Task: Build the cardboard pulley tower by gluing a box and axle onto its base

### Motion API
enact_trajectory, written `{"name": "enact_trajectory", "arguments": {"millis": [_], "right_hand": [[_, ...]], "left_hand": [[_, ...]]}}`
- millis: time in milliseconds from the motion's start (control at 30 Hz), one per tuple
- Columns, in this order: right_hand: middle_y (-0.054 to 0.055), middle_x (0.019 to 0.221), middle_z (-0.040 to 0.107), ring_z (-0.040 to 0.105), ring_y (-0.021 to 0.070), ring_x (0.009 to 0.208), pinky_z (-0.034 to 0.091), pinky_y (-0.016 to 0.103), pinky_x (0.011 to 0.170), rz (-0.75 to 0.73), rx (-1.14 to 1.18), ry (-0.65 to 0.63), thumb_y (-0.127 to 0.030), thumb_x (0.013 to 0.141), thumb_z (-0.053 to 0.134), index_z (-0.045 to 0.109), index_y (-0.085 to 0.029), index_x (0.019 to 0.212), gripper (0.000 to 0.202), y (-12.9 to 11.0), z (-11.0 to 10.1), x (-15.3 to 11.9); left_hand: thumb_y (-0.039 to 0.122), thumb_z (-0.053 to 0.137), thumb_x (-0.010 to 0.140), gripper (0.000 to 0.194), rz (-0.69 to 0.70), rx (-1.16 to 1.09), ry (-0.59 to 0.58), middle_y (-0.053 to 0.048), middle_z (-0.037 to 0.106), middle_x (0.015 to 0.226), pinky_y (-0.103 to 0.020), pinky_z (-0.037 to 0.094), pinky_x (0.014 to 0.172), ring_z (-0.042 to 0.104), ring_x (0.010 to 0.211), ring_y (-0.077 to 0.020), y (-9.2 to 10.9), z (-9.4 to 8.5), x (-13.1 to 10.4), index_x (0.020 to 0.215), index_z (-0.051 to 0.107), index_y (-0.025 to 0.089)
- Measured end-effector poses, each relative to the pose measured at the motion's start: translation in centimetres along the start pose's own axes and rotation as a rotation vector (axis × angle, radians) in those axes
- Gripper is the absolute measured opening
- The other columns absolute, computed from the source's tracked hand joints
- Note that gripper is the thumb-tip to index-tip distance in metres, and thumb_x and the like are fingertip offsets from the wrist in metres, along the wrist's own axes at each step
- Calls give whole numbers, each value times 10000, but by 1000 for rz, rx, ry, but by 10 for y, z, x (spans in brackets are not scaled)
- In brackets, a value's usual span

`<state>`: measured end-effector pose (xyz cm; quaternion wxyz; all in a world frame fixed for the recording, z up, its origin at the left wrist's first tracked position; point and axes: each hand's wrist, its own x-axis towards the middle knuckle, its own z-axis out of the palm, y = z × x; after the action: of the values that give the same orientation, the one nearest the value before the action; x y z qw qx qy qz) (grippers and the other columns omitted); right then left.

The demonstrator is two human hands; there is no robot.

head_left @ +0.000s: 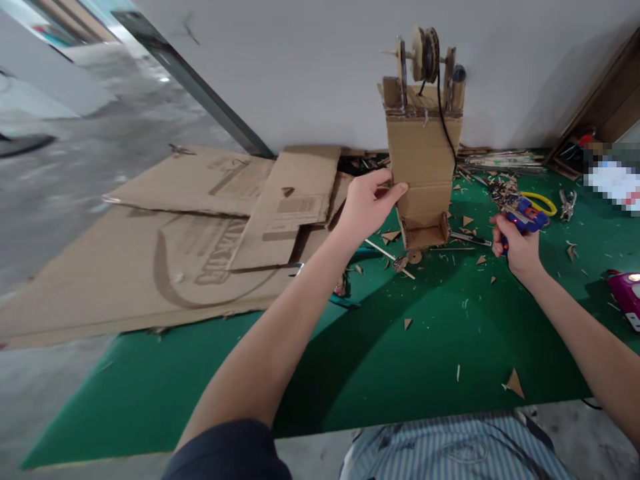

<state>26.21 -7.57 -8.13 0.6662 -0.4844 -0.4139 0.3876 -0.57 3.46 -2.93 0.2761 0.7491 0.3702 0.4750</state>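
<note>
A tall cardboard tower stands upright on the green mat, with cardboard wheels on an axle at its top and a black cord hanging down its side. My left hand grips the tower's left edge at mid height. To the right of the tower's base, my right hand holds a blue glue gun with a small red light, its tip pointing left toward the tower. A small open cardboard box forms the tower's foot.
Large flat cardboard sheets lie on the left. Cardboard scraps and thin sticks litter the mat. Yellow-handled scissors and pliers lie at the right, a purple device at the right edge. A grey wall stands behind.
</note>
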Motion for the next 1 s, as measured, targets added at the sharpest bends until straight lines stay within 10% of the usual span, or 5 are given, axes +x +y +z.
{"name": "enact_trajectory", "arguments": {"millis": [1000], "right_hand": [[-71, 530, 517, 437, 58, 358, 380, 213, 334, -5, -82, -42, -598, 746, 826, 628, -211, 751, 434, -3, 5, -8]], "left_hand": [[302, 647, 877, 157, -21, -42, -61, -50, 754, 895, -301, 605, 715, 702, 827, -189, -12, 7, -3, 899, 733, 173]]}}
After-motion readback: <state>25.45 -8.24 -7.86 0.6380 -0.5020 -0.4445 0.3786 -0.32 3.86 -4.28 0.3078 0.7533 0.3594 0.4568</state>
